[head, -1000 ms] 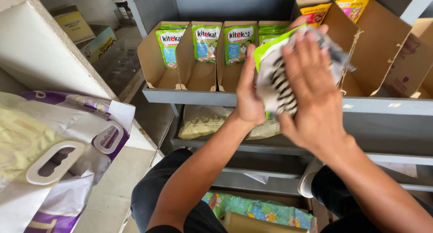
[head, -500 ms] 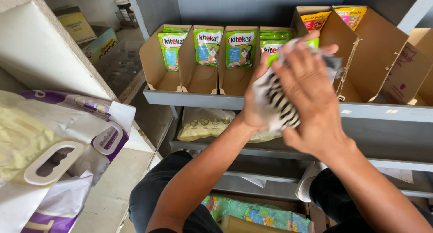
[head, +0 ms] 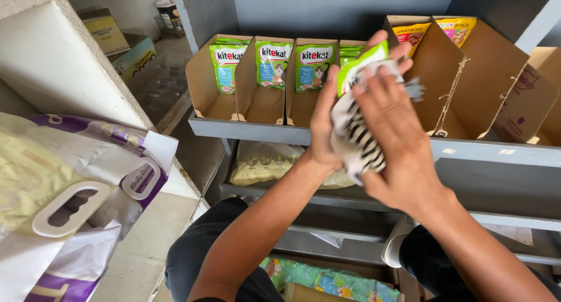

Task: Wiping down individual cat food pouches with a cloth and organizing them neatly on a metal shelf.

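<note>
Small shop, grey metal shelf (head: 374,144), cardboard display boxes (head: 257,97) of green pet-food pouches (head: 272,62)

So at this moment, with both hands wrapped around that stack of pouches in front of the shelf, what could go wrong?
1. The pouches sit fanned between the left hand and right hand; one might slip out and fall toward the lower shelf.
2. The open cardboard trays stand at the shelf edge; a nudge from the hands could tip one off or knock over the upright green pouches.

Both hands (head: 362,126) raised together, fingers curled, forearms extended.
</note>
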